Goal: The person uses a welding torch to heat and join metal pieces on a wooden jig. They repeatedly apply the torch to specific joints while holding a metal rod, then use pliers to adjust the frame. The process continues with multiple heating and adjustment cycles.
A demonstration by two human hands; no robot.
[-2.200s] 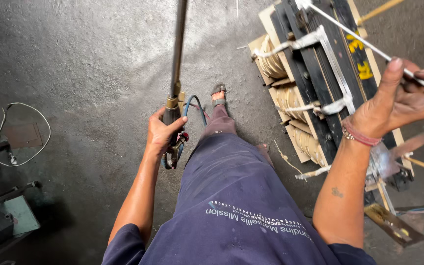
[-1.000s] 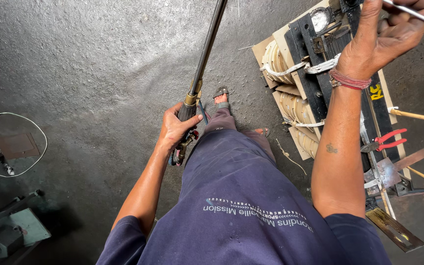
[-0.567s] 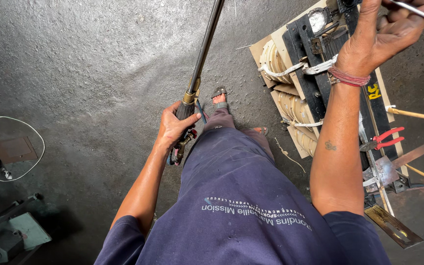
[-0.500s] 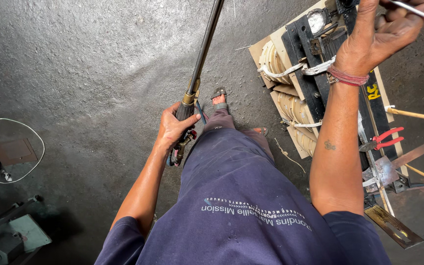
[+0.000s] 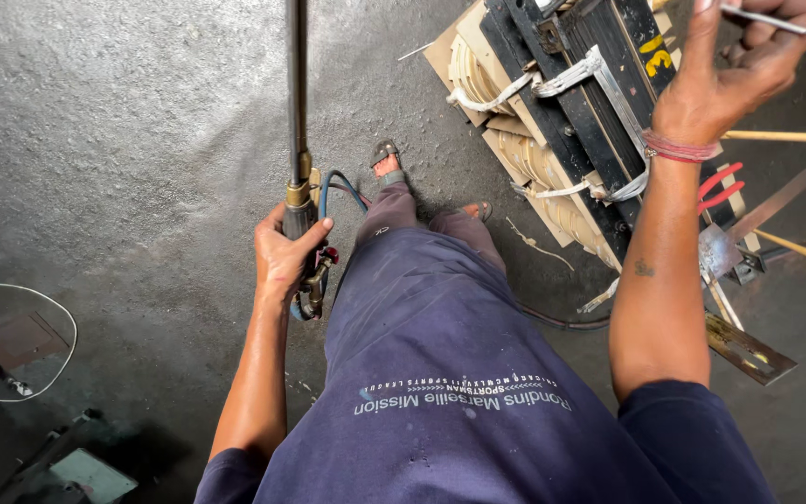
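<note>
- Hands: two; left hand [image 5: 286, 257] grips one torch [image 5: 297, 140], right hand [image 5: 743, 70] pinches one thin rod [image 5: 765, 19] (upper right).
- Torch now points straight up; earlier it leaned right.

Rough grey concrete floor [image 5: 123, 140] bearing 1 transformer core [image 5: 571, 112] with pale windings at upper right, a white wire loop [image 5: 20, 345] at left, and flat metal strips [image 5: 748, 345] at right.

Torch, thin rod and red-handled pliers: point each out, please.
torch [image 5: 298, 210], head view, handle above left hand.
thin rod [image 5: 765, 19], head view, shaft beside right hand fingers.
red-handled pliers [image 5: 720, 185], head view, red handles.
</note>
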